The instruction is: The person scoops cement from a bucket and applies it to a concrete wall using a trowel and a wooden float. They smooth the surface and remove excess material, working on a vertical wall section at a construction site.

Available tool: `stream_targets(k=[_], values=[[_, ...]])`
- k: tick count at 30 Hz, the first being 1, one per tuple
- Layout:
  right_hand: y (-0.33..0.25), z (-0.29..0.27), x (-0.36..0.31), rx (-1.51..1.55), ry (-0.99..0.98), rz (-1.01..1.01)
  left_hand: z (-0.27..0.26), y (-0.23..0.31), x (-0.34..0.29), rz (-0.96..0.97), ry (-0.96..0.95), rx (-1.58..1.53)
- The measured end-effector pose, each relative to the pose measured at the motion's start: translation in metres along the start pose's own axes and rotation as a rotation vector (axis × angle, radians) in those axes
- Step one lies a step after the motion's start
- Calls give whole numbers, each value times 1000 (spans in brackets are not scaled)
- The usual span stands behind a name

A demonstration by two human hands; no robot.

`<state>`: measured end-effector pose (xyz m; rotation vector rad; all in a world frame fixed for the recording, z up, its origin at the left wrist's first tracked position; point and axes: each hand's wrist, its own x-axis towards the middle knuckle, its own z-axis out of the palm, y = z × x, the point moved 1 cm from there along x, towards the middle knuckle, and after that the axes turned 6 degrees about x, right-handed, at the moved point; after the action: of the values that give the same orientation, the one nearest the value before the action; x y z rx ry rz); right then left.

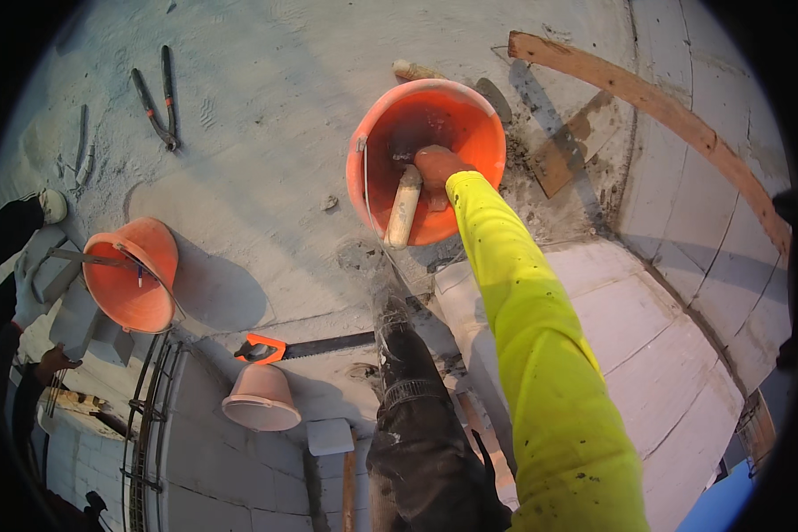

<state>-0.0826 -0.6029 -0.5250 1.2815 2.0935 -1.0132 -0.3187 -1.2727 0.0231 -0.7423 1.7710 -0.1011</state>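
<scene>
My right hand (438,174), in a bright yellow sleeve, reaches down into an orange bucket (360,168). Its fingers are curled, and what they grip, if anything, is hidden inside the bucket. Right beside the hand, a pale wooden handle (403,209) leans across the near rim; the tool it belongs to is out of sight. A thin wire bail hangs over the bucket's left side. My left hand is not in view.
My dark-trousered leg stands beside pale blocks (594,310). Around lie a handsaw (328,343), long-handled cutters (164,111), a mallet (330,437), a plank (638,89) and two more buckets (124,288). At far left, a co-worker's hands (28,288) are at grey blocks, near rebar (148,417).
</scene>
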Motion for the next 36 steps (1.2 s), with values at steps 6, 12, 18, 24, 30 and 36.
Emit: stream_targets(k=[6, 12, 18, 24, 30, 36], values=[[-11, -105, -14, 1069, 371, -100, 10, 45, -10, 19, 45, 49], [12, -132, 85, 333, 388, 14, 18, 108, 17, 129, -35, 164], [39, -102, 130, 110, 89, 55, 124, 284, 43, 605, 16, 75], [49, -113, 113, 166, 126, 1, 296, 440, 36, 877, -384, -60], [70, -112, 91, 376, -16, 75, 376, 507, -4, 671, -858, -527], [65, -104, 83, 57, -29, 115, 377, 507, -37, 759, -955, -590]])
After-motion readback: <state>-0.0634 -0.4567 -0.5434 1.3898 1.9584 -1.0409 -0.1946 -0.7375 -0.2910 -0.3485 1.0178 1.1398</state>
